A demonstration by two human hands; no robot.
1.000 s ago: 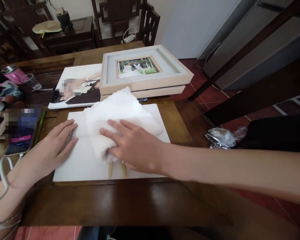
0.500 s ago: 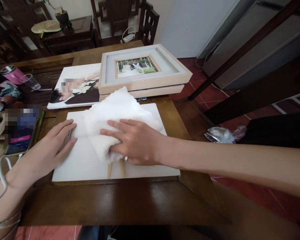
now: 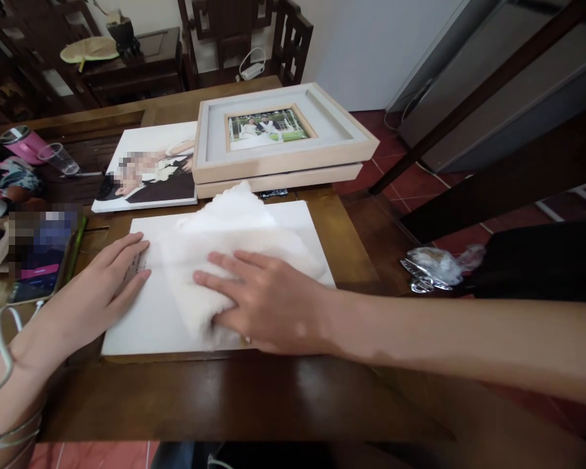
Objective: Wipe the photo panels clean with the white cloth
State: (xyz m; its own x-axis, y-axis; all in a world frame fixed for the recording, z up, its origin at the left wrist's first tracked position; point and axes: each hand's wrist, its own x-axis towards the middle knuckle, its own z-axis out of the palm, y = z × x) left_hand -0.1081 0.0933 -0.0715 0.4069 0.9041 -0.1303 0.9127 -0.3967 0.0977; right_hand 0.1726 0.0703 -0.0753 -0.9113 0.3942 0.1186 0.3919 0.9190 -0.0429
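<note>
white, fluffy cloth (image 3: 224, 260) lies on the white board (image 3: 146, 319) near the front edge of the wooden bench (image 3: 224, 397). my right hand (image 3: 268, 299) lies flat on the cloth, fingers spread, pressing it down rather than gripping it. my left hand (image 3: 95, 290) rests open on the board's left part, palm down, holding nothing. behind the board, toward the far edge, two stacked picture frames (image 3: 278, 140) sit beside a flat photo print (image 3: 149, 169). a phone (image 3: 39, 260) lies by the left edge.
</note>
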